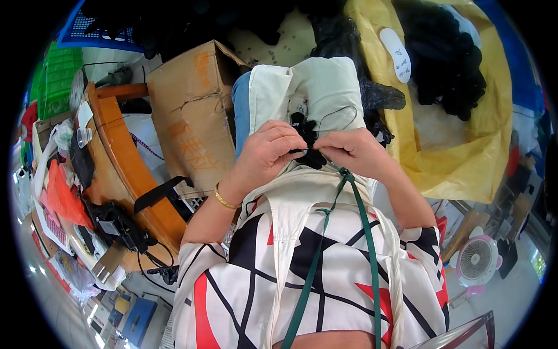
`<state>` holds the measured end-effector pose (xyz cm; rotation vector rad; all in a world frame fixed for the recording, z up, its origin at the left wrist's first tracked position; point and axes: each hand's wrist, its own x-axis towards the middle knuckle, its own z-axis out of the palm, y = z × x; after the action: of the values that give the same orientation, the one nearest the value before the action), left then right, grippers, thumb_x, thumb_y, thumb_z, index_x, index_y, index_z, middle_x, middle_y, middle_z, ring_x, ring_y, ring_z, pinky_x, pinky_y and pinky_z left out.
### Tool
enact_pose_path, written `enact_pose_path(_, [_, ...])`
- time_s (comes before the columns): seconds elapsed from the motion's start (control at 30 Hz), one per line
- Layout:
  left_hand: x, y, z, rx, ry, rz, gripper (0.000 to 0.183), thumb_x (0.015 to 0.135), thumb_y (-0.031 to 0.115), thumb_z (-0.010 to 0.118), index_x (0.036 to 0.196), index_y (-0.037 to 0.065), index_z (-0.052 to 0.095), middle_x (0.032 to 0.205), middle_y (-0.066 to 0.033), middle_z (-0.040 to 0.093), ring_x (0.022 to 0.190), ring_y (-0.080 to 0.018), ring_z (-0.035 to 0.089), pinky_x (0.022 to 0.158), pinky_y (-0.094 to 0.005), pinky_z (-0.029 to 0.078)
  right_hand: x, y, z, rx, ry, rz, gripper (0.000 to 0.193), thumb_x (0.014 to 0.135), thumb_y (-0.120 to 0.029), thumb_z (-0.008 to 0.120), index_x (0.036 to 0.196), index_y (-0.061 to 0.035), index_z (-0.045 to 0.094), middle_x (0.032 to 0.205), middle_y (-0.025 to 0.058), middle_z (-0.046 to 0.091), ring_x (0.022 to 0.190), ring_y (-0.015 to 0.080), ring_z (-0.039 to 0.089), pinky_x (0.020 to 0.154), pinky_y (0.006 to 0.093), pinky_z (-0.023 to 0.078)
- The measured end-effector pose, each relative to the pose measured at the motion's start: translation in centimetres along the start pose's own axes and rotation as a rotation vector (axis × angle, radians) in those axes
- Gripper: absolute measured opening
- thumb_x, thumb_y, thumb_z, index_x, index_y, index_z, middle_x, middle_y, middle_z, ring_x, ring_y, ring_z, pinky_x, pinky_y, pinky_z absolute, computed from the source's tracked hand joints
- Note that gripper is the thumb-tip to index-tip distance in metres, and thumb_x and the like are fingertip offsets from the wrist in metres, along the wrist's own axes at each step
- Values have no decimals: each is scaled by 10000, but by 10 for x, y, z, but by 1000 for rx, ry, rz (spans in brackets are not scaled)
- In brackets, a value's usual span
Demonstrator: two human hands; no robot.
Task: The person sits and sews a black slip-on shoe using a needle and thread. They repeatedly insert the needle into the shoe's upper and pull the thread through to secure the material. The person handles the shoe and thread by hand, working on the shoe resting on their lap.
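Note:
Both my hands are raised over my lap, close together, with fingers pinched. My left hand (pixel 270 148), with a gold bracelet at its wrist, and my right hand (pixel 354 148) grip a thin dark cord (pixel 310 149), stretched short between their fingertips. Under the fingers is a small black fabric piece (pixel 303 125), partly hidden by them; its kind I cannot make out. A thin dark loop of the same look curves over the white cloth (pixel 331 81) across my knees. Just below my right hand, a green cord (pixel 347 174) hangs knotted over my white apron (pixel 290 224).
To the left, a worn cardboard box (pixel 189 116) stands against an orange wooden chair (pixel 128 168). On the right, a yellow bag (pixel 459 174) holds black fabric items (pixel 447 70) and a white sole-shaped card (pixel 395 55). A small fan (pixel 478 260) is at the lower right.

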<state>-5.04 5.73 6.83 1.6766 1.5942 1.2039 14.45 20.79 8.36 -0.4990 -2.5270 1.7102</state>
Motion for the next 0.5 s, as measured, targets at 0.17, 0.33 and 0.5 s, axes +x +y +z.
enact_pose_path(0.17, [-1, -3, 0, 10, 10, 5, 251, 709, 10, 784, 941, 63, 707, 943, -55, 683, 953, -273, 634, 819, -352, 529, 0, -2, -2, 6, -14, 1, 144, 878, -77, 661, 1013, -58, 707, 836, 90, 721, 717, 246, 694, 663, 303, 545])
enact_pose_path(0.33, [-4, -6, 0, -3, -5, 9, 245, 739, 42, 780, 967, 71, 696, 973, -55, 681, 967, -284, 624, 838, -370, 512, 1, -1, -2, 6, -12, -15, 150, 879, -72, 661, 1019, -59, 712, 842, 95, 723, 724, 248, 698, 663, 302, 547])
enact_pose_path(0.5, [-4, -6, -1, -9, -22, 18, 244, 753, 52, 774, 980, 76, 690, 989, -54, 678, 974, -289, 619, 846, -378, 500, 1, 0, -2, -2, -20, -18, 151, 878, -74, 663, 1020, -62, 716, 845, 96, 723, 724, 249, 698, 663, 303, 548])
